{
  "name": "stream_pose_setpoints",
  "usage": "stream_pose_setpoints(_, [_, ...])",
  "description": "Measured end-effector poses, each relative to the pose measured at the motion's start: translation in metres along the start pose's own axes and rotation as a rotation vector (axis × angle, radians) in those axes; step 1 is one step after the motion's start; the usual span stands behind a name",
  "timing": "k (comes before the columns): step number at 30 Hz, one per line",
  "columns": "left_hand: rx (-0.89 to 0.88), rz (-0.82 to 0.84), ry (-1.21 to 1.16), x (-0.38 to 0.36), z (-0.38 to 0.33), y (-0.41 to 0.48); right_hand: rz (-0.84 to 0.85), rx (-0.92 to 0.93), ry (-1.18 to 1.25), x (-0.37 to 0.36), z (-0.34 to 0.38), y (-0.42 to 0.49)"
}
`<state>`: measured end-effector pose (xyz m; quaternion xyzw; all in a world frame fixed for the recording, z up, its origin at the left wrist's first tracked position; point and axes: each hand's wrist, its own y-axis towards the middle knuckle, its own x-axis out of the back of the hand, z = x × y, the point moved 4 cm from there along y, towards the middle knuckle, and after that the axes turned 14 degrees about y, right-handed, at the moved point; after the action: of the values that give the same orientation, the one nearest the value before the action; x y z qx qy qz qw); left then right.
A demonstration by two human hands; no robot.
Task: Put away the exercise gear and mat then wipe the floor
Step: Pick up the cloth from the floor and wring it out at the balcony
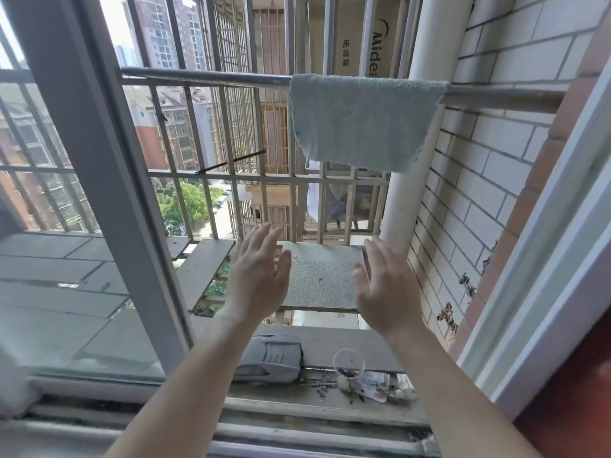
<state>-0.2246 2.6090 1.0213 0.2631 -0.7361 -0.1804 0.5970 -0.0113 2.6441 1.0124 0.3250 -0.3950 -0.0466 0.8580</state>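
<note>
Fingers (261,241) outstretched, apart; cup (351,358) holds dark debris (347,373).

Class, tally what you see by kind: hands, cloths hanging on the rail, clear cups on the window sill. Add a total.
Hands: 2, left hand and right hand, both open
Cloths: 1, the blue cloth over the rail
Cups: 1, the clear cup
Total: 4

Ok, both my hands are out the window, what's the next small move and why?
Probably reach up and lift the blue cloth off the rail. The left hand and right hand are both open and empty below it, and the floor wiping likely needs that cloth.
</note>
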Motion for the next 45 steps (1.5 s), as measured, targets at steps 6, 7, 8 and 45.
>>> stream_pose_setpoints(6, [0.007,0.085,0.033,-0.012,0.006,-0.023,0.04,-0.011,0.014,-0.009,-0.005,-0.016])
stream_pose_setpoints(7, [0.008,0.103,0.033,-0.014,0.008,-0.027,0.047,-0.014,0.01,-0.01,-0.004,-0.02])
stream_pose_setpoints(8, [0.015,0.124,0.029,-0.017,0.01,-0.03,0.058,-0.021,0.006,-0.012,-0.005,-0.023])
stream_pose_setpoints(45, [-0.02,0.308,0.075,-0.018,0.005,-0.11,0.341,-0.189,-0.024,-0.003,-0.018,-0.104])
